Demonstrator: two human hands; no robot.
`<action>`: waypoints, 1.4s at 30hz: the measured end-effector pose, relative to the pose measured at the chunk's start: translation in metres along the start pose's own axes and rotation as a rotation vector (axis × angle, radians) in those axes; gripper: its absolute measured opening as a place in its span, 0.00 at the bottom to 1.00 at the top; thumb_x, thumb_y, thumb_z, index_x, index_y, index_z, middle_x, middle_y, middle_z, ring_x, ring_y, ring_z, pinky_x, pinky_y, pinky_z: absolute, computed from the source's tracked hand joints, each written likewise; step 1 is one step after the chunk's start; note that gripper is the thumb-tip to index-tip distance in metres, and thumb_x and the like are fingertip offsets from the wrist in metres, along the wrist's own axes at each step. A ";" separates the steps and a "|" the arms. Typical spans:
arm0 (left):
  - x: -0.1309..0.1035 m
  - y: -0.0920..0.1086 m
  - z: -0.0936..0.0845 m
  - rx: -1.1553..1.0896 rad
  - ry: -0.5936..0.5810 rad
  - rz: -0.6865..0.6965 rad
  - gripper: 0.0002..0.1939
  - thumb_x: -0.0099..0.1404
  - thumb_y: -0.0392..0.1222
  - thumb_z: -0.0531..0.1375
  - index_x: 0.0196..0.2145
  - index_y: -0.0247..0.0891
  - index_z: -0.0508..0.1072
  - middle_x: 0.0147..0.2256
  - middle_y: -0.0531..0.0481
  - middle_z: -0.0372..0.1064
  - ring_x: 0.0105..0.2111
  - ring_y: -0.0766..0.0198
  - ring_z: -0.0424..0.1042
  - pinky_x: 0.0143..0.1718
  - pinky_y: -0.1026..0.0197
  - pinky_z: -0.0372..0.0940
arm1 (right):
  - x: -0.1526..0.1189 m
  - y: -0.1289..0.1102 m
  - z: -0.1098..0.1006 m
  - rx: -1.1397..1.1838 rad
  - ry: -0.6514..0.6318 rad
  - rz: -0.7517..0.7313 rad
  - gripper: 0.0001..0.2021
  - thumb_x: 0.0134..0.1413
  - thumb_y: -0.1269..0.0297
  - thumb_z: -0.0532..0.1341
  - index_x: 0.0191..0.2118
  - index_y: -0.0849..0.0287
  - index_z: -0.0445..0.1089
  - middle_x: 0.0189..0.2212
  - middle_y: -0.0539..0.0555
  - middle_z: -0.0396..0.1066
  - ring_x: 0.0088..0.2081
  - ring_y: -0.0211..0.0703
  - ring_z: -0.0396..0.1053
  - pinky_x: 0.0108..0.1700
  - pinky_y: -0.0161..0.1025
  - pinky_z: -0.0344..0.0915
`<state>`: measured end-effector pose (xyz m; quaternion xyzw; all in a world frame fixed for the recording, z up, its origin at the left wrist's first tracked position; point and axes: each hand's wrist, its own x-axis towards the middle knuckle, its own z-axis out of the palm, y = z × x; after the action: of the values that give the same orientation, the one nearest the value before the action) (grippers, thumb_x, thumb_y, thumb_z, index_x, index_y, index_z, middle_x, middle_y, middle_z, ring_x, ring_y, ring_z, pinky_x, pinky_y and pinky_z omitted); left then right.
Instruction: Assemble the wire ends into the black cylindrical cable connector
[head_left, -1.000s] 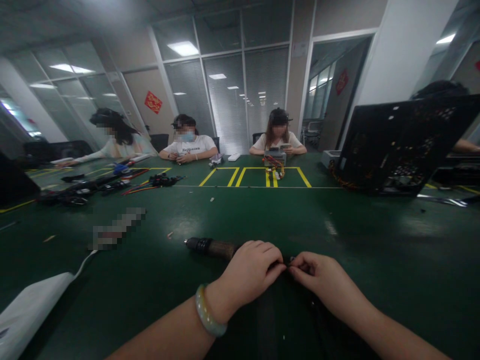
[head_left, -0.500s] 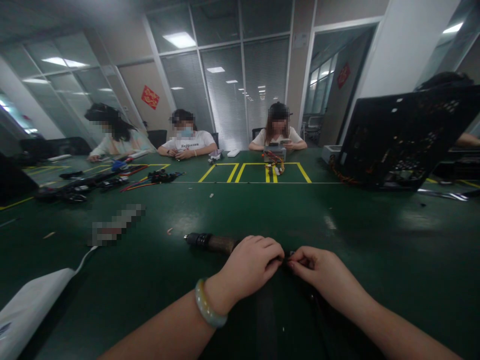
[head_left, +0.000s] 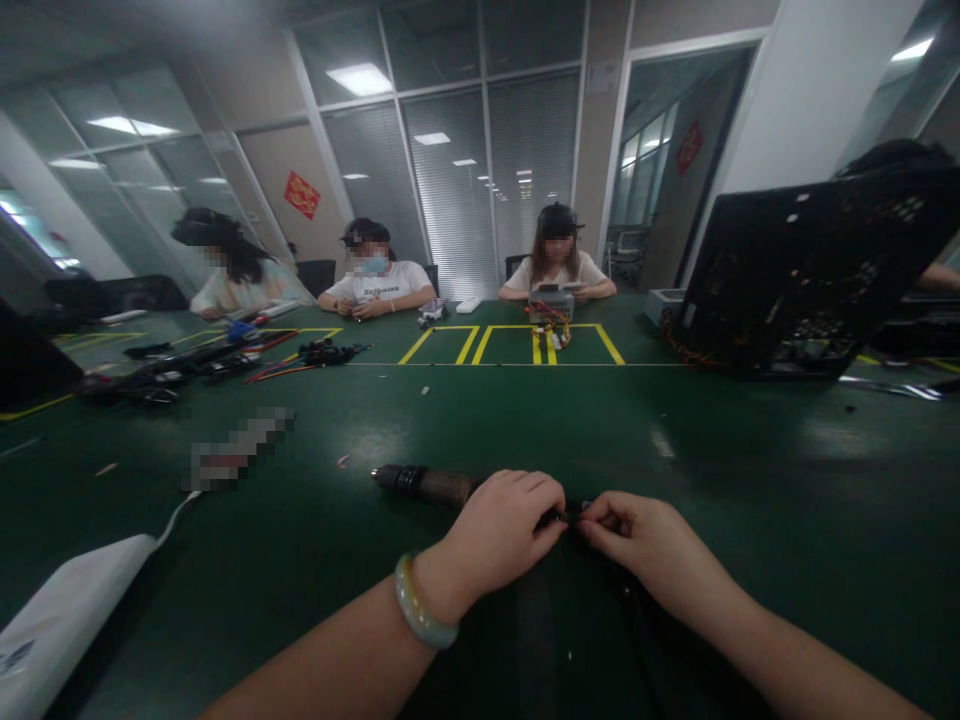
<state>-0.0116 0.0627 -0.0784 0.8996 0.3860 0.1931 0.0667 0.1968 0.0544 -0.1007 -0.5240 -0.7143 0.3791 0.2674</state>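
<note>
A dark tool with a black, drill-like tip [head_left: 424,484] lies on the green table [head_left: 450,430], its other end hidden behind my left hand. My left hand [head_left: 512,520], with a pale bangle [head_left: 424,604] on the wrist, is closed around something small and dark that I cannot make out. Just to its right, my right hand [head_left: 630,530] pinches at something small and dark, also too hidden to name. The fingertips of both hands nearly meet. Below my right hand a dark, thin shape runs down toward the bottom edge.
A white device [head_left: 82,610] with a cable is at the lower left. Dark cables [head_left: 322,354] lie farther back on the left. A black computer case [head_left: 810,280] stands at the right. Across the table sit several people; a grey power supply [head_left: 552,303] with wires is before one.
Both hands keep nearly the same place, with only a slight shift of the fingers. The whole view has moved very slightly.
</note>
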 end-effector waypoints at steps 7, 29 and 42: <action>0.000 -0.001 -0.001 -0.015 0.001 0.033 0.09 0.64 0.36 0.62 0.41 0.42 0.69 0.44 0.53 0.69 0.44 0.60 0.69 0.50 0.55 0.61 | -0.001 -0.004 0.000 0.000 -0.003 0.010 0.06 0.57 0.62 0.60 0.33 0.56 0.73 0.28 0.48 0.75 0.30 0.41 0.72 0.29 0.33 0.60; -0.001 0.000 -0.001 -0.004 0.009 0.029 0.04 0.65 0.37 0.60 0.39 0.40 0.70 0.43 0.50 0.70 0.44 0.59 0.70 0.50 0.54 0.61 | -0.002 -0.001 0.000 0.005 0.005 -0.002 0.06 0.57 0.62 0.60 0.33 0.55 0.73 0.28 0.47 0.75 0.30 0.41 0.72 0.30 0.32 0.60; 0.000 0.000 0.001 -0.001 0.023 -0.008 0.09 0.63 0.38 0.63 0.41 0.41 0.69 0.43 0.51 0.70 0.43 0.59 0.69 0.47 0.54 0.63 | 0.000 0.000 0.001 0.004 -0.004 0.017 0.06 0.57 0.62 0.60 0.33 0.55 0.73 0.28 0.47 0.75 0.30 0.41 0.72 0.28 0.32 0.59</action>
<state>-0.0110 0.0626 -0.0795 0.8958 0.3901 0.2033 0.0637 0.1964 0.0538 -0.1011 -0.5290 -0.7095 0.3837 0.2638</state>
